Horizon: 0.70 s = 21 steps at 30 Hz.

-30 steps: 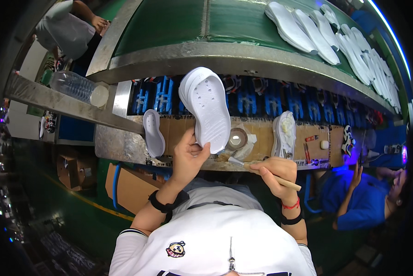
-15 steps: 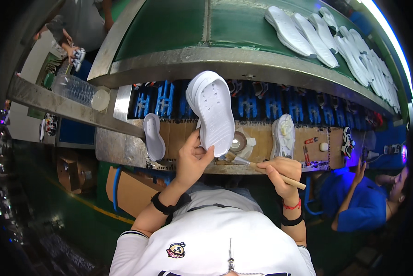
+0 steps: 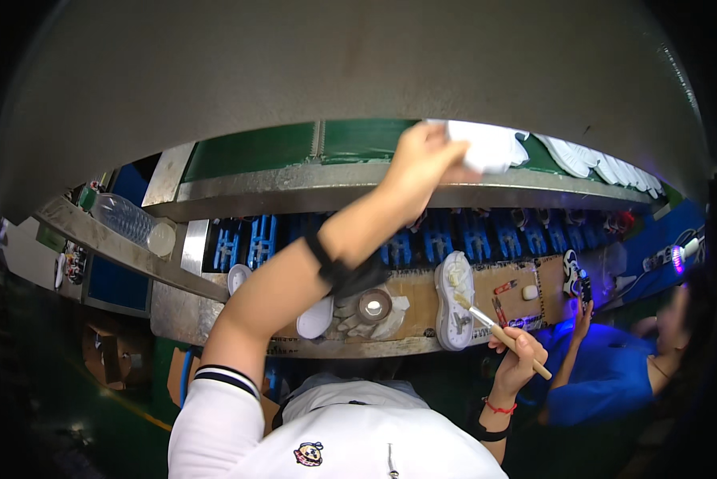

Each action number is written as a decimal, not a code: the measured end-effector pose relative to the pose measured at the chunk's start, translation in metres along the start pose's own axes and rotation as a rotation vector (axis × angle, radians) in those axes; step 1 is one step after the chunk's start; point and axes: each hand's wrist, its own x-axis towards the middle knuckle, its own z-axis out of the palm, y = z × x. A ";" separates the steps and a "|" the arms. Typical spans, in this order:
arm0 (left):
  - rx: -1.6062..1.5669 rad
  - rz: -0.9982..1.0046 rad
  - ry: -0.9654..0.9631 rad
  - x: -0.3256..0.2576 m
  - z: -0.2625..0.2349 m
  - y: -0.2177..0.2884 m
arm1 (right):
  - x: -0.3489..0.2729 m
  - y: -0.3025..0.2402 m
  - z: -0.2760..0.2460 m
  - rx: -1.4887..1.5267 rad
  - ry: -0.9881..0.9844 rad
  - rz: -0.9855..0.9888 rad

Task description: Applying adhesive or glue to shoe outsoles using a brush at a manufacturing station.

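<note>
My left hand point(image 3: 426, 160) is stretched up and forward, gripping a white shoe sole point(image 3: 490, 146) over the green conveyor belt point(image 3: 254, 152). My right hand point(image 3: 518, 355) stays low by the bench edge and holds a wooden-handled brush point(image 3: 498, 327), its bristle tip resting on another white sole point(image 3: 454, 311) that lies on the cardboard-covered bench point(image 3: 418, 307). A small round glue pot point(image 3: 373, 305) stands left of that sole, partly behind my left forearm.
A row of white soles point(image 3: 606, 168) lies on the belt to the right. A clear plastic bottle point(image 3: 131, 223) lies on the metal shelf at left. Blue racks point(image 3: 470, 235) run under the belt. A person in blue point(image 3: 614, 375) sits at my right.
My left hand has lifted the white sole from in front of me up onto the green belt. My right hand has brought the brush onto the sole lying on the bench. The view tilted.
</note>
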 end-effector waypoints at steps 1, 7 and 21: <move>-0.109 0.002 0.014 0.033 0.002 0.006 | -0.001 0.000 0.003 0.000 -0.007 0.008; 0.122 0.129 0.035 -0.006 0.024 -0.025 | -0.004 0.018 0.009 0.035 -0.050 0.058; 1.175 -0.395 1.227 -0.426 -0.344 -0.156 | -0.039 0.055 0.042 -0.068 -0.399 0.293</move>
